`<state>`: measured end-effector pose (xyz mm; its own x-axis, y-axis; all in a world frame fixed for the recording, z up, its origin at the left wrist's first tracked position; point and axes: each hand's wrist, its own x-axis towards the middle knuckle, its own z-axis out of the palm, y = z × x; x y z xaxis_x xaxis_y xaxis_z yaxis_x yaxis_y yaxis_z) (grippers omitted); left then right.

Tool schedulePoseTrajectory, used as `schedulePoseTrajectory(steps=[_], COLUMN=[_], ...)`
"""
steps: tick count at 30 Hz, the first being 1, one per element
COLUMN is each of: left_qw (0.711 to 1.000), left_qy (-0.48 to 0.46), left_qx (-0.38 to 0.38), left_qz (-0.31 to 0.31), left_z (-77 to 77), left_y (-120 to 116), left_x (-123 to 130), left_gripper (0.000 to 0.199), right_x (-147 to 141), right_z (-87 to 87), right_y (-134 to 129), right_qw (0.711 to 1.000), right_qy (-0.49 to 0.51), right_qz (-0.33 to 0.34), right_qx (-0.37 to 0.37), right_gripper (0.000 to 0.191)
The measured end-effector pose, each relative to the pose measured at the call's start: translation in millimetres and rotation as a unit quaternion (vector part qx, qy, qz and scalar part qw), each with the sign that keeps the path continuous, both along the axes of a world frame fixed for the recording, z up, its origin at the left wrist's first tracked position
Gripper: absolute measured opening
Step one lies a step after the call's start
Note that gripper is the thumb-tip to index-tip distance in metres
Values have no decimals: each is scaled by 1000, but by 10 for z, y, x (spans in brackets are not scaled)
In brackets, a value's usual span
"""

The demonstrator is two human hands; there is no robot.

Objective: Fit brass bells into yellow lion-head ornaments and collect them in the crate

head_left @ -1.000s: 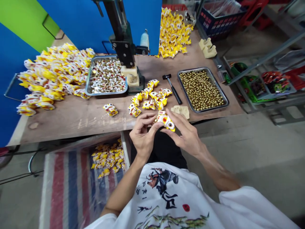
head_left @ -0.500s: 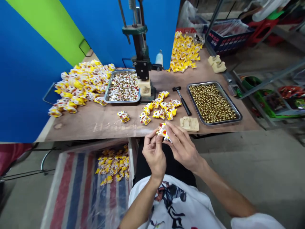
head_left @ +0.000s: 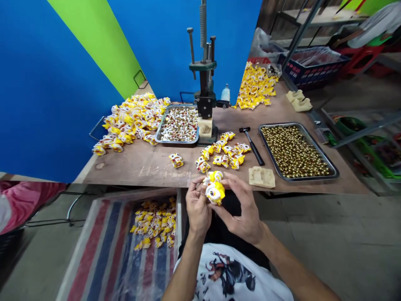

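A yellow and white figure with a round black eye [head_left: 214, 192] is held up at the table's front edge. My left hand [head_left: 198, 207] grips its left side, fingers closed on it. On its right side my right hand [head_left: 241, 205] touches it with thumb and fingertips, the fingers curved around it. Just beyond lies a group of similar small figures [head_left: 221, 160], and one single figure [head_left: 176, 160] sits to the left. A cream block [head_left: 262, 177] lies right of my right hand, below a black-handled hammer [head_left: 254, 148].
A press [head_left: 205, 90] stands behind a tray of small white and gold parts [head_left: 178, 124]. At right is a tray of gold balls [head_left: 294, 150]. Figures are heaped at left [head_left: 133, 119] and back right [head_left: 257, 85]. More lie on striped sheeting [head_left: 103, 246] below.
The view has shifted, so the table appears lower and further right. The held figure has turned to show its eye, and my right hand's fingers have spread wider around it.
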<state>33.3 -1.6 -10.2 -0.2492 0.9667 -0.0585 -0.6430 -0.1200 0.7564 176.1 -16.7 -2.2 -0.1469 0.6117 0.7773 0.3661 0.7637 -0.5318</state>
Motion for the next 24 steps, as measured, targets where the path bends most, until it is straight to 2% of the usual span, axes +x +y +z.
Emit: schedulePoseTrajectory(steps=[3,4,7,10,14,20,24], left_qw=[1000,999,997,995,996,998,998], left_qy=[-18,-19,-14,-15,-22,-40,-43], left_qx=[-1,3,17,5,-19,-24,-40], left_qz=[-22,-33,-72,-98,-82,-32,-32], left_z=[-38,-38,-16,4,-10,-65,-101], left_y=[41,39,-3,-64,-106,-106,-83], left_x=[-171,-222,-332,-385,-431,-523,-573], left_gripper=[51,51,49,49,49,43,43], right_x=[-45,-52,-64,-97,-213,-452,-550], right_z=[29,45,122,217,250,108,59], right_y=[-61,-63,-2,110,199,189,164], right_qw=[997,993,981,983,985,970,966], right_qy=[31,49,73,47,39,119,131], right_qz=[43,49,70,93,103,95,92], right_qx=[-63,-94,-167,-152,-135,-187,-205], right_gripper=[108,100,59,42,31,23,24])
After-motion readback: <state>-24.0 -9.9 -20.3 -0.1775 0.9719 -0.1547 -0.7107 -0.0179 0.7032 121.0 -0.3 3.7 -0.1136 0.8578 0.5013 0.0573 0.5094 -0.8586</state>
